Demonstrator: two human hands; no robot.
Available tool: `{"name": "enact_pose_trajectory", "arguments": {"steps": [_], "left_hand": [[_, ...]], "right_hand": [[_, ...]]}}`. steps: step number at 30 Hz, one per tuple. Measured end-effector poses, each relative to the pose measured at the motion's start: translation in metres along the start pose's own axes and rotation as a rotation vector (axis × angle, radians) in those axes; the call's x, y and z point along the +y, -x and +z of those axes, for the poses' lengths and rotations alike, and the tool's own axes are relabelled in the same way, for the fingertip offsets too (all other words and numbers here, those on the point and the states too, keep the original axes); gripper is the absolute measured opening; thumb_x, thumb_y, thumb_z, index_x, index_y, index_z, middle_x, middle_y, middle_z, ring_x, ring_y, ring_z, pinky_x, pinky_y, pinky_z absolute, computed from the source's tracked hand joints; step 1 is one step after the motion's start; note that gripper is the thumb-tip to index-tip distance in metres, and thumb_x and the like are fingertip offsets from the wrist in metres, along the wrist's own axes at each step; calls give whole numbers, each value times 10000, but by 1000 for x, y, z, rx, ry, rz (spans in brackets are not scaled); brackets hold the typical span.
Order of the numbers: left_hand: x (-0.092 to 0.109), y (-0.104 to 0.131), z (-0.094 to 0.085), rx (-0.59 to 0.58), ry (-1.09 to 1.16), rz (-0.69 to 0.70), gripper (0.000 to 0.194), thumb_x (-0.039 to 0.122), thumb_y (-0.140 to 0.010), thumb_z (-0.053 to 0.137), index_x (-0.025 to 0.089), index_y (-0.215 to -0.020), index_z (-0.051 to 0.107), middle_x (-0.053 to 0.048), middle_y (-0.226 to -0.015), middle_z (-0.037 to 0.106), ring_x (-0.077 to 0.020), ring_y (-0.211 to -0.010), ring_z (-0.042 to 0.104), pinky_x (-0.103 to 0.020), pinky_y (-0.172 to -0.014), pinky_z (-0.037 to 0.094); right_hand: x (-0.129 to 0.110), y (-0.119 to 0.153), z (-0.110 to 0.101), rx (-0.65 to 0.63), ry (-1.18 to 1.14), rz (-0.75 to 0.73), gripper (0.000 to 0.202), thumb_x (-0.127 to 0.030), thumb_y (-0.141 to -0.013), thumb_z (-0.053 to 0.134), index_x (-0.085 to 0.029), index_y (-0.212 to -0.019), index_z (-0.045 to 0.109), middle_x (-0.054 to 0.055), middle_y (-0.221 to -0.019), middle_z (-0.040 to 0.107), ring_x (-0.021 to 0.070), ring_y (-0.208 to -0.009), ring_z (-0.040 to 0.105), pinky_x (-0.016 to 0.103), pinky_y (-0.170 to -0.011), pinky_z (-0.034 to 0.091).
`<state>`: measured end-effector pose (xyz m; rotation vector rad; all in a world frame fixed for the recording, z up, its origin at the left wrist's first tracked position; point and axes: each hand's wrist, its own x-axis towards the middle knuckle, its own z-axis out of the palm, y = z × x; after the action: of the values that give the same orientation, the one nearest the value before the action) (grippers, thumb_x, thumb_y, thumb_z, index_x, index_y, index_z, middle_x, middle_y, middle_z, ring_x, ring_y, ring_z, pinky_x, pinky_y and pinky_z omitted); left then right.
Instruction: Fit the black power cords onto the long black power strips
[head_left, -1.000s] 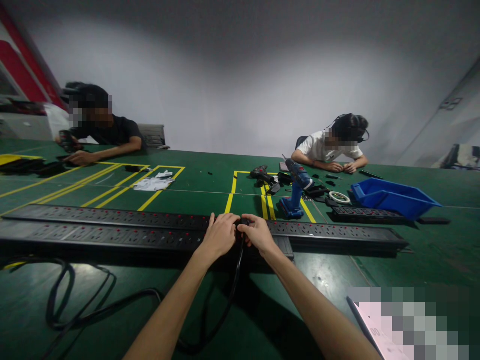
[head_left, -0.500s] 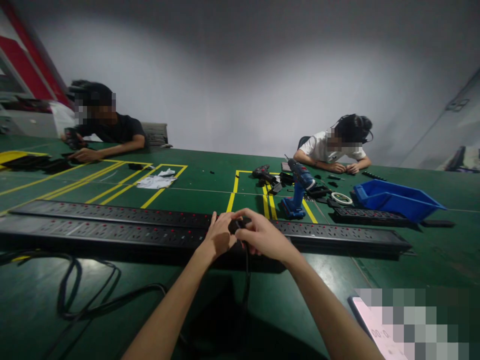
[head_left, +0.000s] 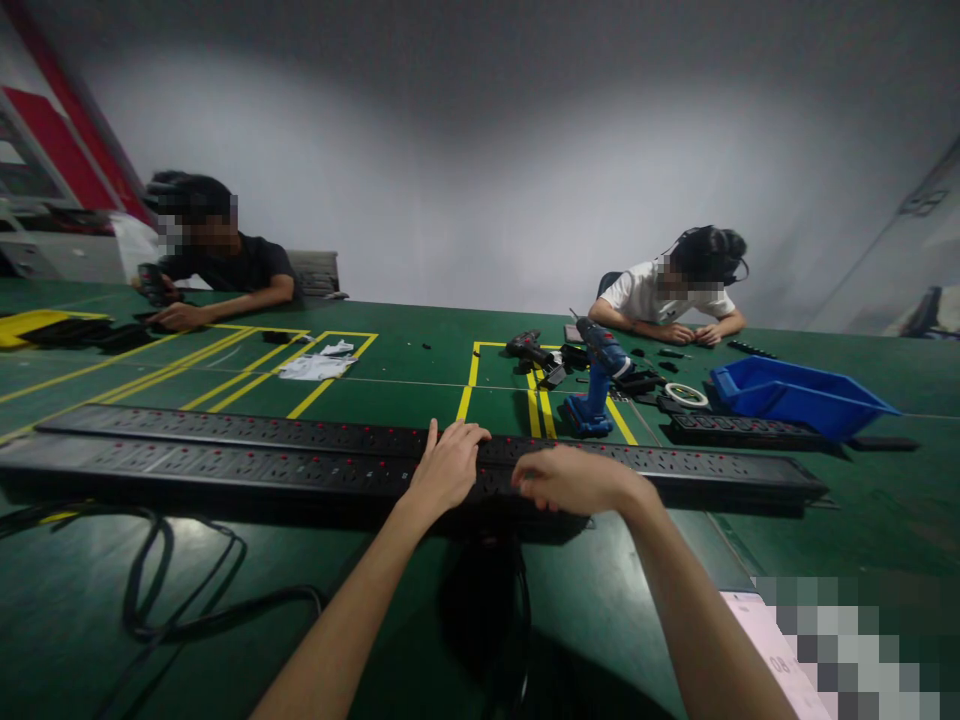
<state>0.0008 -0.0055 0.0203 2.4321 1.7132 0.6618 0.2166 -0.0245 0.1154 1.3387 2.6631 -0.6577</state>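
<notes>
Two long black power strips with rows of sockets lie side by side across the table, the near strip (head_left: 210, 470) and the far strip (head_left: 712, 465). My left hand (head_left: 450, 465) rests on them near the middle, fingers spread, holding nothing. Just right of it, my right hand (head_left: 570, 478) is over the right end of the near strip, its fingers curled and partly hidden, so whether it holds anything is unclear. A black cable (head_left: 523, 600) hangs below the near strip, in front of me.
Coiled cable (head_left: 161, 610) lies front left, a phone (head_left: 780, 655) front right. Beyond the strips stand a blue drill (head_left: 592, 385) and a blue bin (head_left: 799, 395). Two people sit across the green table (head_left: 405, 350), which bears white scraps (head_left: 319, 362).
My right hand has moved right, away from my left hand. The black plug that was between my hands no longer shows there, and the cable now hangs lower and farther right.
</notes>
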Motion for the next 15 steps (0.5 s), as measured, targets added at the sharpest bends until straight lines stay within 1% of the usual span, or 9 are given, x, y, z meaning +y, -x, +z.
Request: {"name": "enact_pose_trajectory", "arguments": {"steps": [1,3,4,5,6,7,9,11,15], "left_hand": [[0,0,0,3,0,-2,384,181,-969,311,308,-1225,569,-6,-1364,565,-213,-1363,409,-611,-1202,76],[1,0,1,3,-1,-6,404,178,-973,298,308,-1241,571,-10,-1372,563,-218,-1372,401,-612,-1201,71],[1,0,1,-1,-2,-7,410,178,-973,297,307,-1248,572,-12,-1375,562,-221,-1375,398,-613,-1201,68],[2,0,1,-6,-3,-6,413,178,-972,300,307,-1255,572,-12,-1378,560,-223,-1377,395,-614,-1201,66],[2,0,2,-10,-5,-3,417,177,-969,304,308,-1262,571,-12,-1382,558,-226,-1380,393,-614,-1201,64],[2,0,2,-12,-7,2,423,175,-966,308,311,-1270,568,-9,-1386,555,-227,-1381,392,-615,-1201,62],[2,0,3,-6,-8,14,440,164,-960,305,321,-1279,564,-2,-1389,554,-226,-1379,398,-613,-1202,61],[2,0,4,5,-4,22,458,148,-953,294,325,-1276,566,5,-1383,561,-221,-1373,410,-610,-1203,61],[2,0,4,1,8,31,473,126,-940,290,314,-1276,565,10,-1389,563,-220,-1384,399,-606,-1205,54]], "right_hand": [[22,0,-6,100,-1,94,325,-303,-930,414,-209,-1017,713,70,-908,734,194,-803,669,253,-681,419],[66,-4,-8,312,88,376,440,-324,-983,307,-150,-1014,710,137,-981,721,222,-889,665,271,-727,417],[86,-7,-5,349,120,490,462,-356,-993,299,-144,-1040,707,158,-1039,710,243,-954,658,285,-760,419],[101,-11,1,346,131,567,474,-393,-996,302,-154,-1050,708,166,-1083,700,261,-1013,647,300,-789,421],[113,-16,9,315,127,606,497,-413,-998,293,-156,-1036,717,171,-1099,697,273,-1044,641,312,-809,424],[121,-21,18,312,138,646,527,-422,-1001,273,-145,-1033,720,187,-1096,695,283,-1054,640,332,-836,425],[126,-29,34,360,164,701,563,-411,-1001,242,-119,-1040,722,213,-1073,696,301,-1052,645,372,-878,422],[123,-35,44,427,183,723,567,-394,-996,237,-100,-1045,719,227,-1040,701,313,-1034,655,399,-901,419],[115,-40,48,466,182,709,552,-383,-989,254,-94,-1009,724,230,-1016,707,324,-1004,669,406,-895,432]]}}
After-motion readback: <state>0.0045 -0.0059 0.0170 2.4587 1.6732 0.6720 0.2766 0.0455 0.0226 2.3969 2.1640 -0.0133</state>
